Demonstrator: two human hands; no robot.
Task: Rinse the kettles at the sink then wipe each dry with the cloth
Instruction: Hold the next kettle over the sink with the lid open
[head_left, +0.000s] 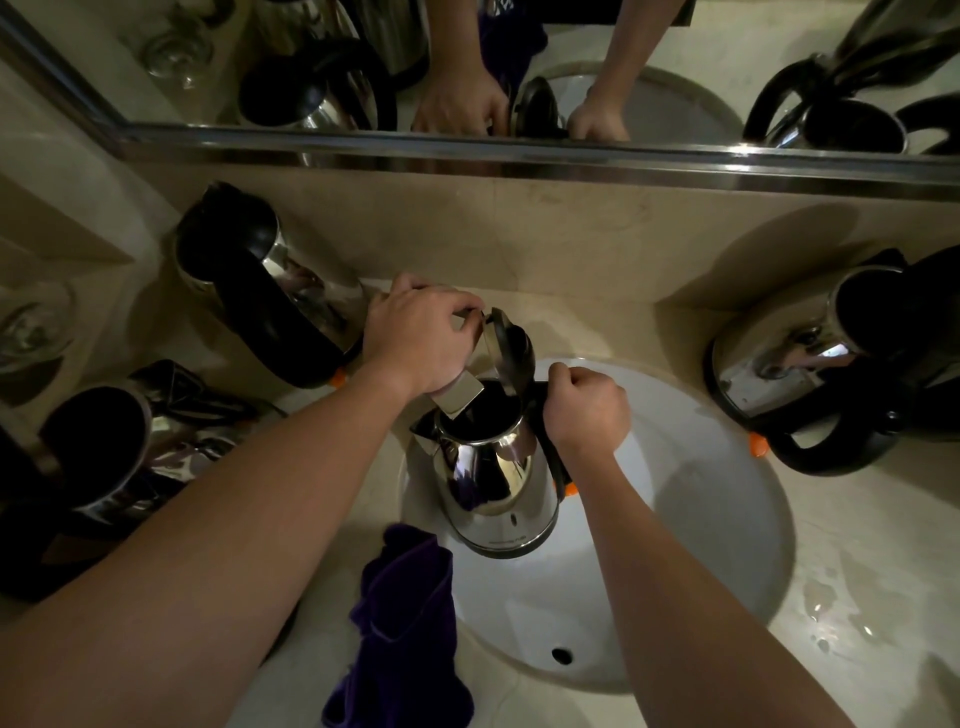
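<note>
Draped over the sink's (727, 519) near rim, a purple cloth (405, 623) hangs limp and soft. Left hand (415, 338) curls over the tap (460, 395), fingertips near the raised lid (511, 345). Under the spout, the steel kettle (493, 467) looks rigid, probably slick when wet and heavier once filled. Right hand (584, 410) clenches its black handle, likely the surest hold.

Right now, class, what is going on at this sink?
A person holds a steel kettle over the white sink. The right hand grips its black handle, while the left hand is on the faucet above the kettle's open top, lid raised. A purple cloth hangs on the sink's edge. More kettles stand on the counter.
</note>
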